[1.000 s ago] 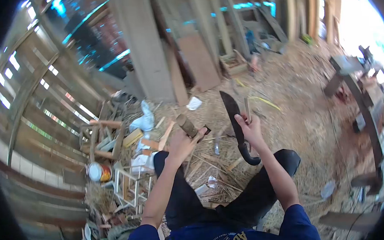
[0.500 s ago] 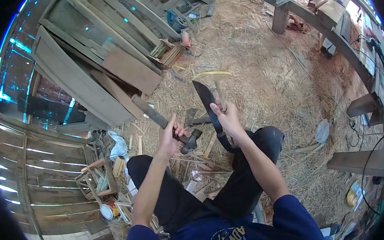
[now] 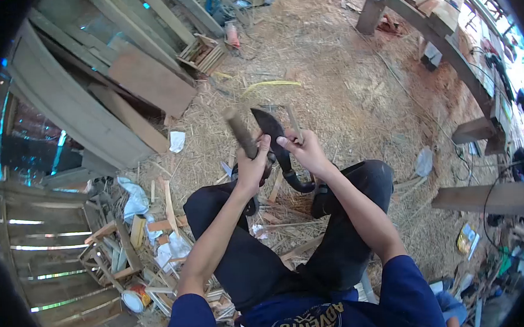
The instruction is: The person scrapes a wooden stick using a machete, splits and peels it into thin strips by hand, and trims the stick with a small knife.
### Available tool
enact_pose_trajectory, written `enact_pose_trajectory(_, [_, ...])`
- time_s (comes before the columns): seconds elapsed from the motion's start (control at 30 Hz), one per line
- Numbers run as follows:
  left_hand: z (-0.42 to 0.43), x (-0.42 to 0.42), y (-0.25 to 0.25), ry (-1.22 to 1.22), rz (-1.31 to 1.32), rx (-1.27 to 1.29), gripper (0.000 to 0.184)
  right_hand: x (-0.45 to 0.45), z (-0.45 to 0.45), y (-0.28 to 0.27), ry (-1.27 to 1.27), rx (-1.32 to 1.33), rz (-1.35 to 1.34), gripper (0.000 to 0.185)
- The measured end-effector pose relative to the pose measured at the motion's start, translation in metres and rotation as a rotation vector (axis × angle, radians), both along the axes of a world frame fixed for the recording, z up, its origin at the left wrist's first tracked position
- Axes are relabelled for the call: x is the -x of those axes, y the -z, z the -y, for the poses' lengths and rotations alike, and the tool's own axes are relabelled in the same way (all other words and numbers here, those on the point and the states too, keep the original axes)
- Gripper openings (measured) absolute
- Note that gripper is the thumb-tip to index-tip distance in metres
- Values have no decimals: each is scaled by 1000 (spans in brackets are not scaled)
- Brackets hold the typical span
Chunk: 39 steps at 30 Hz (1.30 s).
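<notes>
My left hand is wrapped round the wooden handle of a hammer, whose butt end points up and away from me. The hammer's head is mostly hidden below the hand. In my right hand is a dark broad-bladed knife, gripped near the blade's base with the thumb on it; its curved dark handle hangs toward my knees. A thin wooden stick juts up from the same fingers. The two hands are close together above the ground between my knees, and the left fingertips are near the blade; contact cannot be made out.
Straw and shavings cover the ground, with a yellow strip ahead. Boards and a panel lean at left. A wooden crate and a can stand at lower left. A long bench runs along the right.
My left hand has moved right, toward the knife, and the hammer has turned more upright. The knife and right hand have shifted slightly left. The camera view has moved a little.
</notes>
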<state>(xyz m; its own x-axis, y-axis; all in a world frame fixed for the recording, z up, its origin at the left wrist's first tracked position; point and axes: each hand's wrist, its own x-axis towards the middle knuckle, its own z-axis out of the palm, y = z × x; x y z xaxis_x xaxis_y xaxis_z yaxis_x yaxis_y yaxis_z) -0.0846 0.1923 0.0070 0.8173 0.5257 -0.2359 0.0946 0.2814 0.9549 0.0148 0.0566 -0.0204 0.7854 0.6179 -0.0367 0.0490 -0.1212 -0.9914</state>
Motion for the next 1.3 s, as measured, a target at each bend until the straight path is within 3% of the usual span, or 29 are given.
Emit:
enact_pose_trajectory(0.1, [-16, -3, 22, 28, -61, -170, 46, 11, -2, -18, 17, 30, -1, 25])
enact_pose_trajectory(0.13, [-11, -1, -7, 51, -91, -54, 37, 16, -2, -20, 48, 13, -29, 26])
enact_pose_trajectory(0.2, [-4, -6, -14, 15, -39, -102, 32, 24, 1, -32, 85, 61, -135, 28])
enact_pose_trajectory(0.3, [9, -19, -7, 13, 78, -190, 31, 38, 1, -24, 260, -115, -37, 33])
enact_pose_trajectory(0.43, [28, -27, -17, 75, 130, -243, 34, 48, 27, -43, 402, -258, -106, 37])
enact_pose_trajectory(0.47, [34, -30, -16, 90, 143, -256, 36, 44, 41, -36, 408, -175, -47, 47])
enact_pose_trajectory(0.57, [51, -28, -26, 178, 102, -262, 41, 40, 79, -37, 465, -161, -44, 45])
enact_pose_trajectory(0.7, [70, -28, -15, 186, 151, -326, 38, 36, 131, -67, 369, 151, 534, 37])
enact_pose_trajectory(0.73, [75, -26, -16, 189, 155, -310, 38, 49, 141, -95, 368, 237, 461, 31])
enact_pose_trajectory(0.83, [86, -28, -1, 239, 134, -244, 35, 56, 190, -104, 326, 311, 437, 27])
enact_pose_trajectory(0.97, [108, -17, 6, 306, 103, -161, 29, 71, 260, -76, 365, 367, 449, 20])
enact_pose_trajectory(1.0, [114, -17, 14, 328, 90, -178, 28, 75, 271, -64, 473, 269, 361, 21])
enact_pose_trajectory(1.1, [138, -17, 27, 369, 29, -227, 24, 84, 317, -30, 619, 296, 213, 21])
enact_pose_trajectory(1.3, [189, -24, 9, 451, 39, -361, 23, 96, 376, -29, 650, 244, 378, 18])
